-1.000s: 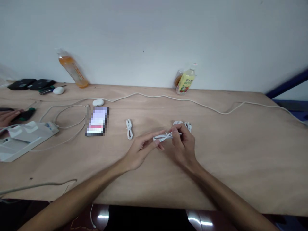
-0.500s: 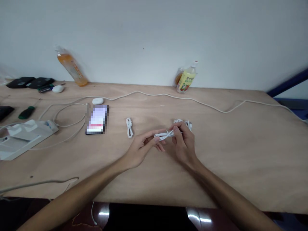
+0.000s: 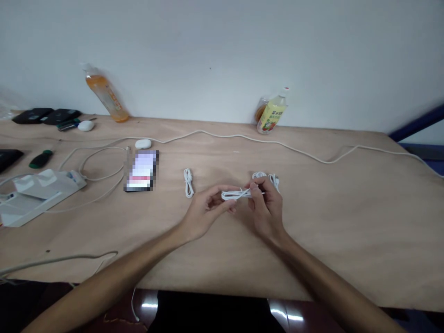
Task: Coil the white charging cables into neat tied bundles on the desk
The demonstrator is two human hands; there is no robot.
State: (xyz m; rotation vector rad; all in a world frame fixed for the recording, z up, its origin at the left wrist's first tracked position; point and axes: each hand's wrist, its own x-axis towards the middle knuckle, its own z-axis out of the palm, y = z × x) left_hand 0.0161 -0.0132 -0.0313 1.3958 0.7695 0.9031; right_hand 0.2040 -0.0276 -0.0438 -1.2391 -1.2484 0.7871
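Between my two hands a coiled white cable is held lengthwise above the table. My left hand has its thumb and fingers around the looped left end. The other end is pinched between the thumb and fingers of my right hand, which partly hide it. Just beyond my right hand lie two more white cable bundles, one half covered by the fingers and another beside it. To the left of my left hand a separate white cable bundle rests on the wood.
A phone lies left, with a white earbud case behind it. White packaging and a green-handled tool are farther left. An orange bottle and a yellow-labelled bottle lean against the wall. A long white cord crosses the table.
My left fingers and thumb have shifted slightly along the coil, and its left loop shows more openly. My right hand keeps its pinch. The whole view has moved a little.
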